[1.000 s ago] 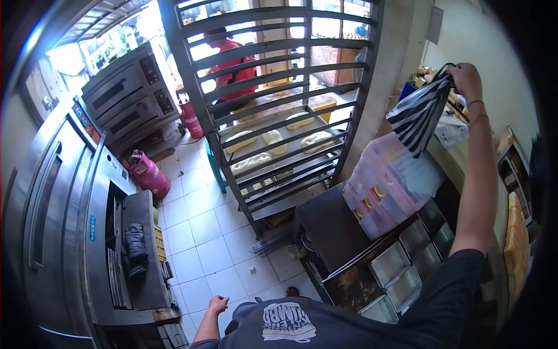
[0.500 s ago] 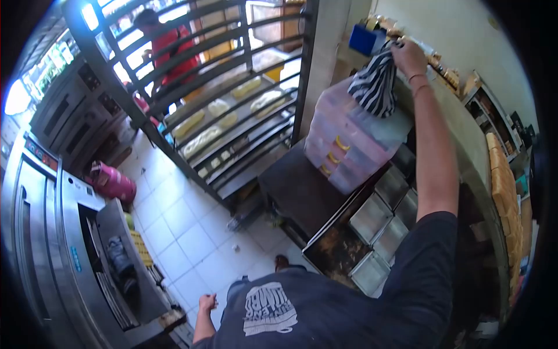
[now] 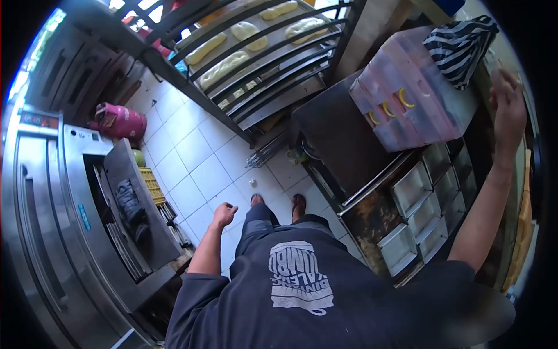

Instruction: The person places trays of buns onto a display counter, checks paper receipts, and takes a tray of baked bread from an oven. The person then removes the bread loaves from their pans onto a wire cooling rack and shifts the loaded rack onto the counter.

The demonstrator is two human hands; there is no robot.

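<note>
A black-and-white striped cloth (image 3: 462, 49) lies bunched on top of a translucent plastic drawer box (image 3: 401, 87) with yellow handles. My right hand (image 3: 508, 110) is just to the right of the cloth, apart from it, with its slightly blurred fingers loosely extended and nothing seen in them. Low on the other side, my left hand (image 3: 224, 214) hangs over the tiled floor, its fingers curled in and no object visible in it.
A dark metal rack (image 3: 192, 96) holds trays of shaped dough (image 3: 224, 70). Below the drawer box are a dark tabletop (image 3: 337, 128) and several square metal pans (image 3: 412, 189). Steel ovens (image 3: 40, 203) line the left, near a pink gas cylinder (image 3: 120, 121). A whisk (image 3: 267, 152) is near the rack's foot.
My right hand has let go of the striped cloth, which now rests on the drawer box. The view has tilted down, bringing my feet and more of my left arm into sight.
</note>
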